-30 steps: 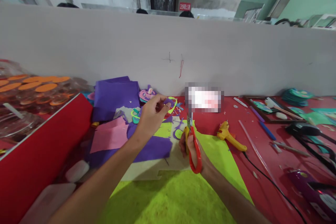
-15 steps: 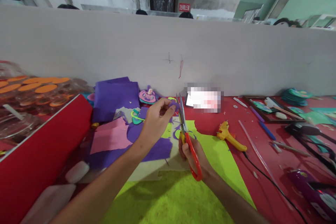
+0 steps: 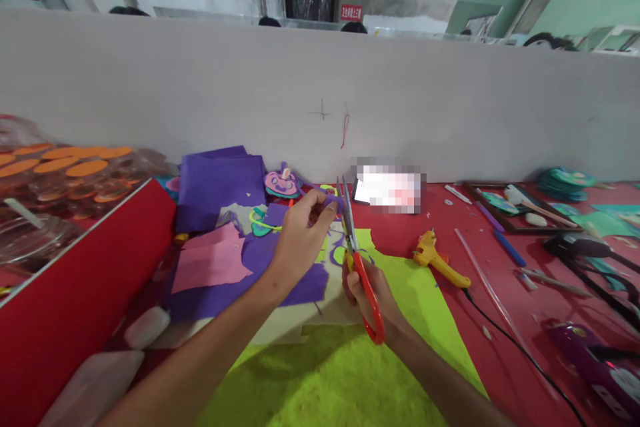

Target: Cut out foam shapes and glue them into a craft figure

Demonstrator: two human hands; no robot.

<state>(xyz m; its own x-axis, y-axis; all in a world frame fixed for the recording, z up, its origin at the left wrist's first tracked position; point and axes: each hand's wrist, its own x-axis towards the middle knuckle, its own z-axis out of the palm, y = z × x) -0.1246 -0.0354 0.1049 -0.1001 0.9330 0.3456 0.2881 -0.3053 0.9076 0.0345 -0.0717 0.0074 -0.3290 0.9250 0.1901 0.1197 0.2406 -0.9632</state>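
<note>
My left hand [image 3: 306, 220] pinches a small piece of purple felt [image 3: 334, 201] between thumb and fingers. Right beside that piece stand the blades of a pair of scissors [image 3: 371, 300] with red and yellow handles, pointing up and slightly apart. My right hand [image 3: 367, 287] is wrapped around the handles. Whether the blades touch the felt I cannot tell. Below the hands lie purple felt sheets [image 3: 303, 285], a pink felt sheet [image 3: 210, 263] with a ragged edge and a large yellow-green felt sheet [image 3: 320, 380].
A yellow glue gun [image 3: 440, 263] with a black cord lies at the right, near a clear glue stick [image 3: 483, 280]. A phone [image 3: 387, 188] leans against the white partition [image 3: 200, 87]. Beyond a red board [image 3: 95, 300] on the left are clear containers with orange discs [image 3: 87, 168].
My left hand has shifted slightly right and down and its fingers have turned a little; more purple felt shows in the pinch. The right hand and scissors have barely moved.
</note>
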